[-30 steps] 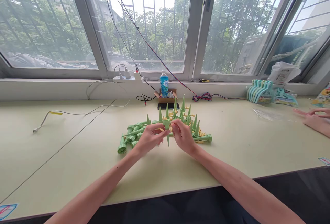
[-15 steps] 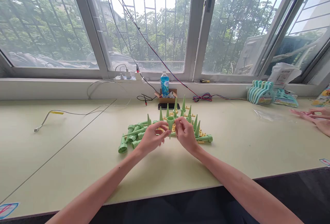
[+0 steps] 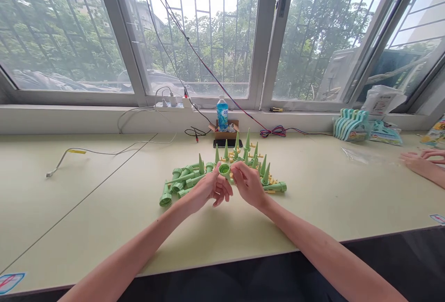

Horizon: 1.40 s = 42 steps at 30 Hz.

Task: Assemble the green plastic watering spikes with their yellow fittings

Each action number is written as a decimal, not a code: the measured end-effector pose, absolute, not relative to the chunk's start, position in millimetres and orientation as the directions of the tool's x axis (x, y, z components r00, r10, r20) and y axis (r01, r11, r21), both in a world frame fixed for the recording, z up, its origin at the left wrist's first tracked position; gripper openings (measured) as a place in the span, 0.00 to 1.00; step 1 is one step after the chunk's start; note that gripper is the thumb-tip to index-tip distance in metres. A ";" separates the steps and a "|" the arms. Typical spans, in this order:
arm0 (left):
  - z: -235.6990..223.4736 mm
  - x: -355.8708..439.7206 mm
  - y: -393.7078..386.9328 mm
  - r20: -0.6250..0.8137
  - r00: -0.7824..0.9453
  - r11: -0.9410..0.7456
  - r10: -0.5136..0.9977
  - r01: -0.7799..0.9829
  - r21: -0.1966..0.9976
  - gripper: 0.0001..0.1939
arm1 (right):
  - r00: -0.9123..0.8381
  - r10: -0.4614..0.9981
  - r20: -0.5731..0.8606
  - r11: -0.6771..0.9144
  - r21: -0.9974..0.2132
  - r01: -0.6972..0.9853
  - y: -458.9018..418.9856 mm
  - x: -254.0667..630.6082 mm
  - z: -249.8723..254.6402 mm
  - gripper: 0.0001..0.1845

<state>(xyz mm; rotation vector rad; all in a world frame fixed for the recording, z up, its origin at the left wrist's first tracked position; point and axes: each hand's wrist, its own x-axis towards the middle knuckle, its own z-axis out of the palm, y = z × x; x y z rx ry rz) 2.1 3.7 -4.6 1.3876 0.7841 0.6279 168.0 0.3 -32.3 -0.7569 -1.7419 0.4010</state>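
My left hand [image 3: 212, 187] is closed on a green plant watering spike [image 3: 224, 170], whose round open end is tilted toward me. My right hand [image 3: 248, 182] is pinched at the spike's right side; what its fingertips hold is hidden. Behind both hands, several green cone-tipped watering spikes [image 3: 247, 141] stand upright among small yellow valves [image 3: 273, 180]. More green spikes [image 3: 181, 182] lie in a heap left of my left hand, and one lying spike [image 3: 278, 186] rests to the right.
A blue bottle [image 3: 222, 114] stands by a small cardboard box [image 3: 232, 134], with a dark phone [image 3: 227, 143] before it. Coiled cable [image 3: 274, 131] and light-blue hangers [image 3: 351, 125] lie toward the right. Another person's hands [image 3: 422, 162] rest on the table [image 3: 104, 237] at far right.
The held spike has tipped so its open end faces me, and my left hand has turned over with it. The other person's hands have shifted slightly right.
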 end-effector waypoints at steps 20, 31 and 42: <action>-6.4 -4.1 8.5 -0.112 0.681 0.141 0.724 0.012 0.990 0.35 | -0.181 0.723 0.667 0.691 -0.698 0.190 1.5 169.3 -30.5 0.17; 0.0 -5.1 2.8 0.034 0.624 -0.064 0.780 0.026 0.998 0.23 | -0.198 0.749 0.632 0.662 -0.730 0.172 1.4 168.5 -29.0 0.18; -1.9 -4.9 2.1 0.213 0.493 -0.330 0.844 0.163 0.930 0.14 | -0.168 0.736 0.656 0.675 -0.689 0.264 3.6 169.0 -30.1 0.16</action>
